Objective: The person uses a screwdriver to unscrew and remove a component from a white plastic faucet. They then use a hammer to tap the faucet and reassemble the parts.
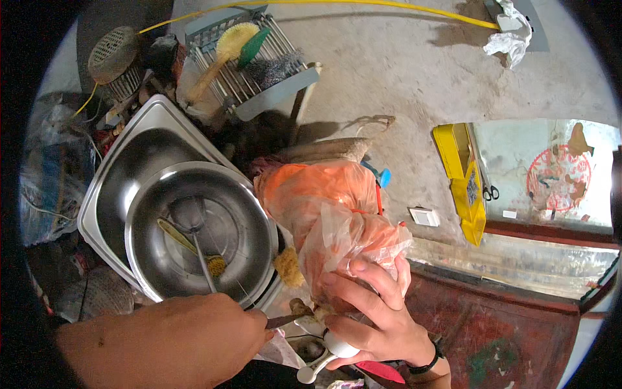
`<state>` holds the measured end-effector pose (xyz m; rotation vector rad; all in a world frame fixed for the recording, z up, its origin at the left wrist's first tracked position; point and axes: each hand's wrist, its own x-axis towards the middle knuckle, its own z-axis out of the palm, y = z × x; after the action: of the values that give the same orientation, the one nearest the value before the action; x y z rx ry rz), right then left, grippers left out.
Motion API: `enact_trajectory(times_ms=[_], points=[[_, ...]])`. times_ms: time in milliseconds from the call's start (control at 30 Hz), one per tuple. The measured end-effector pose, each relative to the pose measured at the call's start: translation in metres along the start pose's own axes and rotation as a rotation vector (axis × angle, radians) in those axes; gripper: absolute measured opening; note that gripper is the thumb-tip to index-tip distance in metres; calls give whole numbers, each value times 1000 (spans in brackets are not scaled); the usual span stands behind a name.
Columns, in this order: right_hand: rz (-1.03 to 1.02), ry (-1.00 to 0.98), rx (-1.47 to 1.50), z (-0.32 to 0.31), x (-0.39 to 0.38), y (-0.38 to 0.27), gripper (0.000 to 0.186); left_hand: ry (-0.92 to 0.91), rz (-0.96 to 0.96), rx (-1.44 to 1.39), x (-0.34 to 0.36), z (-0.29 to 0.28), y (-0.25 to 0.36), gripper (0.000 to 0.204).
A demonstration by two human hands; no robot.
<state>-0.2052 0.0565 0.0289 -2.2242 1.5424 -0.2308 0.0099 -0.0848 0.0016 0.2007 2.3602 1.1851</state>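
My left hand (214, 334) is closed in a fist at the lower left. A dark, flat, tapering piece (288, 319) juts from its thumb side; the fingers hide the rest of it. My right hand (382, 318) curves its fingers against an orange and clear plastic bag (324, 194). Between its thumb and index finger sits a white piece (340, 345) with an arm ending in a small disc. Pale brown knobby bits (301, 308) show between the two hands. Beyond the left fist, a ladle (204, 259) and a yellow-handled brush (175, 235) lie in a steel basin (136, 214).
The basin rests in a steel sink (152, 110). A tan scrubber (289, 267) is beside its rim. A wall rack (275, 97) carries brushes and a wire scourer. Farther right are a yellow holder (470, 214), black scissors (490, 192) and a red-brown panel (479, 324).
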Motion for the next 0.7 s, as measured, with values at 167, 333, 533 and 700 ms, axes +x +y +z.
enact_trajectory(times_ms=[167, 333, 533, 700], points=[[-2, 10, -12, -1, 1, 0, 45, 297, -297, -245, -24, 6, -9, 19], [7, 11, -10, 0, 5, -2, 45, 429, -315, -455, -37, 15, -4, 20], [5, 4, -6, -2, 7, -2, 46, 226, -172, -480, -26, 17, -4, 20], [-5, 14, 7, -1, 7, -2, 46, 176, -161, -143, -25, 2, 3, 20]])
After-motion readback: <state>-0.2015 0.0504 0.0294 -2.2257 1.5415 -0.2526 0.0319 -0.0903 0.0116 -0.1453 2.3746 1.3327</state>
